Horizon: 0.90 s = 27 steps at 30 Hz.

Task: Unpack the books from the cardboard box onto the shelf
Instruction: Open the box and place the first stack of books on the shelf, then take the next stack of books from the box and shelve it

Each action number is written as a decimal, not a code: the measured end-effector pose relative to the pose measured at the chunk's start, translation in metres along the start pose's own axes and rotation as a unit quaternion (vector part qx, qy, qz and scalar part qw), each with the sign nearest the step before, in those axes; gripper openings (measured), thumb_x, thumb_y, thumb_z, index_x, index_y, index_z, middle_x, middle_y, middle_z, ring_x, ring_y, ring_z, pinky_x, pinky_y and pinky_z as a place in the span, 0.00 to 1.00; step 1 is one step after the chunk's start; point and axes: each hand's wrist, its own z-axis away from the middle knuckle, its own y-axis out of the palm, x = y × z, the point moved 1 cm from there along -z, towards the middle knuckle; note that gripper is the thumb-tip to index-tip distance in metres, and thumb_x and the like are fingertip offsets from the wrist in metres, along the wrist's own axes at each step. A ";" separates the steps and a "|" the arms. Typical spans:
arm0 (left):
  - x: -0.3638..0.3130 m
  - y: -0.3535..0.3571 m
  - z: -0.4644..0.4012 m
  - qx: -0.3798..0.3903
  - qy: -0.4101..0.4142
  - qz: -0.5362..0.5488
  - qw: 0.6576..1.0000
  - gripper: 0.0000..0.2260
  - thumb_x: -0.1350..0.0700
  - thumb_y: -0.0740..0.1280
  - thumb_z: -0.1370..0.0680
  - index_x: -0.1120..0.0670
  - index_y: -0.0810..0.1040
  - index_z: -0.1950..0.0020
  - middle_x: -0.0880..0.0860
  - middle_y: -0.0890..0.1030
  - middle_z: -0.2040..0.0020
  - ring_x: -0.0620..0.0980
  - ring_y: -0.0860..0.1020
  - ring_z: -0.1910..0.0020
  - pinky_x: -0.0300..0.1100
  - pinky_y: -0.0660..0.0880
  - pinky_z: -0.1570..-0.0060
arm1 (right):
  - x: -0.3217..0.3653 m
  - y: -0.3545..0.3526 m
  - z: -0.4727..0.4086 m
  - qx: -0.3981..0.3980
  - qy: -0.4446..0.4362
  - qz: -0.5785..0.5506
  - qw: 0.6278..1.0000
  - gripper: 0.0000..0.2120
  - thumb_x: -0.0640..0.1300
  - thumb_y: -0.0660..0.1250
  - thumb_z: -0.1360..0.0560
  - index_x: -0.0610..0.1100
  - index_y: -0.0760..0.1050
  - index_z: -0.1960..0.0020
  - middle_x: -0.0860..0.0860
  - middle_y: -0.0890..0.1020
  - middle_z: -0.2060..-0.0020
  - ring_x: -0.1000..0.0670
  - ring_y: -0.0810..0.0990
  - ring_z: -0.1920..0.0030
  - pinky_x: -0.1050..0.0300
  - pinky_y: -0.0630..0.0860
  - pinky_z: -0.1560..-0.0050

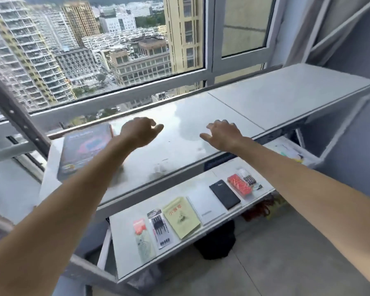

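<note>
A dark blue book (84, 149) lies flat at the left end of the grey top shelf (254, 103), under the window. My left hand (140, 130) hovers just right of the book, fingers loosely curled, holding nothing. My right hand (222, 132) hangs over the middle of the same shelf with its fingers spread and empty. The cardboard box is not in view.
A lower shelf (120, 244) holds a yellow booklet (182, 216), a white notebook (206, 202), a black notebook (224, 194), a red pack (239, 185) and pen packs (160, 230). A black bag (217, 240) sits on the floor beneath. A window frame (208, 39) stands behind the shelves.
</note>
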 end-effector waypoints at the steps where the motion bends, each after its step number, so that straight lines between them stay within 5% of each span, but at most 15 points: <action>1: -0.029 0.009 0.002 0.005 0.027 0.000 1.000 0.22 0.40 0.57 0.19 0.50 0.78 0.33 0.57 0.79 0.34 0.59 0.75 0.35 0.48 0.72 0.40 | -0.027 -0.002 0.015 0.001 0.010 0.008 1.000 0.28 0.60 0.52 0.20 0.42 0.67 0.28 0.41 0.72 0.32 0.40 0.68 0.31 0.46 0.65 0.33; 8: -0.253 0.067 0.016 0.050 0.156 -0.027 0.986 0.22 0.38 0.56 0.20 0.49 0.79 0.36 0.55 0.81 0.36 0.58 0.77 0.38 0.45 0.72 0.48 | -0.235 0.000 0.139 0.015 0.106 0.023 0.994 0.29 0.60 0.51 0.20 0.43 0.65 0.27 0.44 0.68 0.27 0.42 0.64 0.27 0.45 0.61 0.28; 14: -0.445 0.118 0.031 0.087 0.266 -0.024 0.960 0.22 0.40 0.55 0.19 0.49 0.77 0.33 0.56 0.79 0.34 0.57 0.76 0.35 0.48 0.73 0.41 | -0.394 0.007 0.245 0.010 0.211 -0.010 0.977 0.28 0.60 0.53 0.21 0.43 0.69 0.29 0.45 0.71 0.30 0.43 0.67 0.29 0.46 0.62 0.30; 27: -0.860 0.224 0.074 0.188 0.490 -0.091 0.846 0.22 0.44 0.50 0.18 0.50 0.73 0.30 0.54 0.72 0.28 0.56 0.70 0.29 0.49 0.68 0.36 | -0.690 0.045 0.442 0.027 0.439 -0.048 0.897 0.27 0.58 0.52 0.19 0.42 0.68 0.29 0.45 0.72 0.30 0.41 0.70 0.31 0.44 0.66 0.31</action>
